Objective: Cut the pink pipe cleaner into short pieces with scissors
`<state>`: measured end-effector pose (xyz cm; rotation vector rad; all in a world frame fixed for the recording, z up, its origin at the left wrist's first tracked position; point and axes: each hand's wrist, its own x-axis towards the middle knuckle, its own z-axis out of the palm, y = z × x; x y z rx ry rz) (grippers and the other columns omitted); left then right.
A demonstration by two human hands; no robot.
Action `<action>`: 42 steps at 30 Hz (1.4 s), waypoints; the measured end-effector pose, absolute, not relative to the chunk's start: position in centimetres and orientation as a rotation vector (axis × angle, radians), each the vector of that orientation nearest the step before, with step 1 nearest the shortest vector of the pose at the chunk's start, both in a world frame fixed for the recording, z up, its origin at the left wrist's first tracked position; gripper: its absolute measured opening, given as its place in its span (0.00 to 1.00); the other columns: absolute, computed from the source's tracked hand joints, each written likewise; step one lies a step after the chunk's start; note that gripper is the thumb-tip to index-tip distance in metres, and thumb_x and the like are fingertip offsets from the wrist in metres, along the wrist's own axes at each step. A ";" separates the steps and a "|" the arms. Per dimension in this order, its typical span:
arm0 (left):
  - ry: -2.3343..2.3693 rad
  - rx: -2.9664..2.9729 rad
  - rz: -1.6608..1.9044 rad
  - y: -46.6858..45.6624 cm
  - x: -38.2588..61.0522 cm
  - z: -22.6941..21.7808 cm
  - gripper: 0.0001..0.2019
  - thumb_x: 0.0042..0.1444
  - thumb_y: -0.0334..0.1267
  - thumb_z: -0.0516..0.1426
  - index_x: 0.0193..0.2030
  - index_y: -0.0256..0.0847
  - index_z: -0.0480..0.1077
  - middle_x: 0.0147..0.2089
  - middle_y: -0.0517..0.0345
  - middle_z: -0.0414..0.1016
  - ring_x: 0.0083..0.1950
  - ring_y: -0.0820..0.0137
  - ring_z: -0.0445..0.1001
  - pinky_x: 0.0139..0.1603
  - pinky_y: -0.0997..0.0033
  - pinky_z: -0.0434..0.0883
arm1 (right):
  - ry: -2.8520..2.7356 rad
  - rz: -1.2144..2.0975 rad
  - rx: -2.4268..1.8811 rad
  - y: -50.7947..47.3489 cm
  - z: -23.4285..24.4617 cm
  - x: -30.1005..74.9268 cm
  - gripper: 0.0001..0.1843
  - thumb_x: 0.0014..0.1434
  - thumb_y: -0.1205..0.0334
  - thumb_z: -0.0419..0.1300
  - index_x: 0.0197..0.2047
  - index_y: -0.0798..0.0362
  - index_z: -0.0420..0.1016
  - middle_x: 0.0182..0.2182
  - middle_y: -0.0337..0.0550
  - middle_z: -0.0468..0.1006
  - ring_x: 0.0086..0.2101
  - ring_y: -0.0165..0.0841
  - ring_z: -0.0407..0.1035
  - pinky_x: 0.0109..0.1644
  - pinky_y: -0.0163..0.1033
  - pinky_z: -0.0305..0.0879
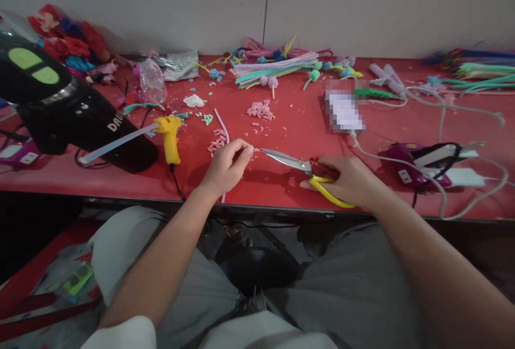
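My left hand pinches a thin pink fuzzy stick between finger and thumb. My right hand is closed around the yellow handles of the scissors, and the shiny blades point at my left fingertips. The blades look almost closed, with the tips just beside the pinch.

I think the fuzzy stick is very light and bendy, like a wire in a soft coat. It will flop if I hold it far from the cut, so the best spot to grab is close to where the blades bite, which is where I hold it. It should not slip, because the fuzz is grippy. It will not break, but it will stay bent if I squash it.

The scissors feel heavier and hard, I guess. The blades are sharp, so only the handles are safe to hold.

The stick is pale pink and skinny. It lies on the red tabletop, runs up from my hand and curves away from me, and its other end pokes out below my hand at the near edge. Little pink bits lie in small heaps near it.

A yellow glue gun stands to the left, near a black hair dryer. Lots of colored fuzzy sticks sit at the back.
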<state>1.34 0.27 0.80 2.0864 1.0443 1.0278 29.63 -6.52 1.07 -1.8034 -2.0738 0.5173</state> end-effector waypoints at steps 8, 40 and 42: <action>1.021 2.111 1.013 0.3 1.4 0.8 0.11 0.66 0.41 0.52 0.33 0.40 0.67 0.27 0.61 0.68 0.29 0.75 0.66 0.32 0.72 0.63 | -2.092 0.543 -1.766 -6.1 1.0 29.6 0.30 0.50 0.32 0.63 0.25 0.48 0.56 0.19 0.33 0.59 0.22 0.28 0.48 0.25 0.38 0.45; 0.962 2.217 1.076 0.2 1.6 0.6 0.10 0.66 0.37 0.52 0.33 0.39 0.67 0.28 0.61 0.67 0.29 0.75 0.64 0.32 0.73 0.62 | -2.131 0.554 -1.846 -5.9 1.3 29.5 0.33 0.48 0.27 0.61 0.25 0.49 0.57 0.19 0.32 0.57 0.23 0.27 0.46 0.25 0.36 0.46; 0.965 2.222 1.080 0.2 1.6 0.6 0.10 0.66 0.37 0.52 0.33 0.39 0.67 0.28 0.61 0.67 0.29 0.75 0.65 0.32 0.73 0.62 | -2.135 0.556 -1.841 -5.9 1.4 29.5 0.33 0.48 0.28 0.61 0.25 0.49 0.57 0.19 0.31 0.57 0.23 0.27 0.46 0.25 0.36 0.47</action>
